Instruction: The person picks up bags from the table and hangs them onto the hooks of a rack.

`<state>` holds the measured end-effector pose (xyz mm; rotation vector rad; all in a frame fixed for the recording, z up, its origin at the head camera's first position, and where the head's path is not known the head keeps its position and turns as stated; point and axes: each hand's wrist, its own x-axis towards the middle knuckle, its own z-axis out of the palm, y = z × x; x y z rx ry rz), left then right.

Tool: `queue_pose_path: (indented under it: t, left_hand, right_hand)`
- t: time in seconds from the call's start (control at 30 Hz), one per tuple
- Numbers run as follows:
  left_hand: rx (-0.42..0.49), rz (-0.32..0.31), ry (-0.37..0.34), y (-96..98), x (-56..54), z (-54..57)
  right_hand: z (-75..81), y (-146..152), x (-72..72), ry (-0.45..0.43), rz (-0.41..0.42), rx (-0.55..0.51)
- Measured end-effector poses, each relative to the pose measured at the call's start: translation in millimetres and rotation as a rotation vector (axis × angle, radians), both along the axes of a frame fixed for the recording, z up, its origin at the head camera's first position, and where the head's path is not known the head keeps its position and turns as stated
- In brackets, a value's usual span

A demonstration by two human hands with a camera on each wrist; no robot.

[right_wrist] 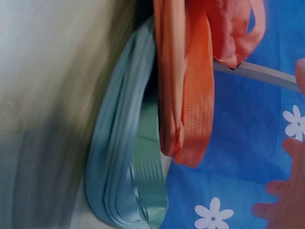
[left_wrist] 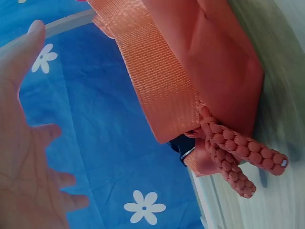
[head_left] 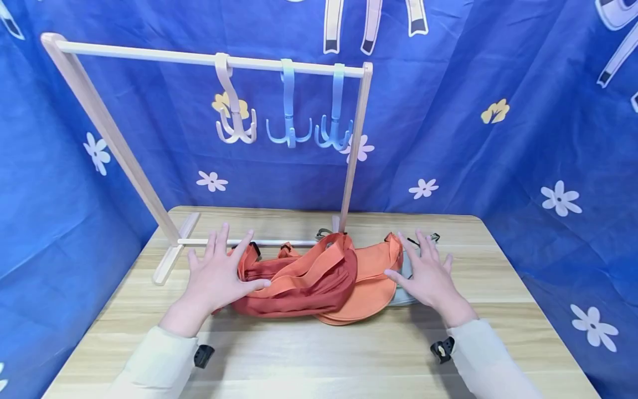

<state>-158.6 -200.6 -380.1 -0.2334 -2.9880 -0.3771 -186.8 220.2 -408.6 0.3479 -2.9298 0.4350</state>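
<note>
Three bags lie overlapping in a row on the table. A dark red bag [head_left: 301,293] with an orange strap [head_left: 294,279] is on the left and on top. Under its right side sits an orange bag [head_left: 371,288], and a grey-blue bag [head_left: 401,297] shows beyond that. My left hand [head_left: 217,277], fingers spread, hovers at the red bag's left end. In the left wrist view, braided red zipper pulls [left_wrist: 238,150] dangle there, apart from the hand. My right hand [head_left: 426,277] is likewise spread, over the grey-blue bag's right end, holding nothing.
A wooden rack [head_left: 132,160] stands behind the bags, its lower bar [head_left: 204,241] running close to them. From its top rail hang a white hook [head_left: 233,105] and two blue hooks [head_left: 288,111]. A blue patterned curtain [head_left: 438,138] encloses the wooden table [head_left: 299,360].
</note>
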Motion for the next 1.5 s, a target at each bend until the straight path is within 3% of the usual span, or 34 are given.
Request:
queue_pose_path:
  t: [0.53, 0.93, 1.5]
  left_hand:
    - [0.041, -0.084, 0.023, -5.3, 3.4, -16.9]
    - [0.053, -0.161, 0.116, -5.8, 1.7, -30.5]
    - [0.271, -0.204, 0.141, -4.2, 0.5, -48.3]
  right_hand:
    - [-14.9, -12.8, -2.1, 0.058, 0.127, -0.022]
    - [-12.4, -28.9, -9.8, 0.099, 0.254, -0.057]
    - [0.8, -64.2, -20.3, 0.012, 0.435, -0.202]
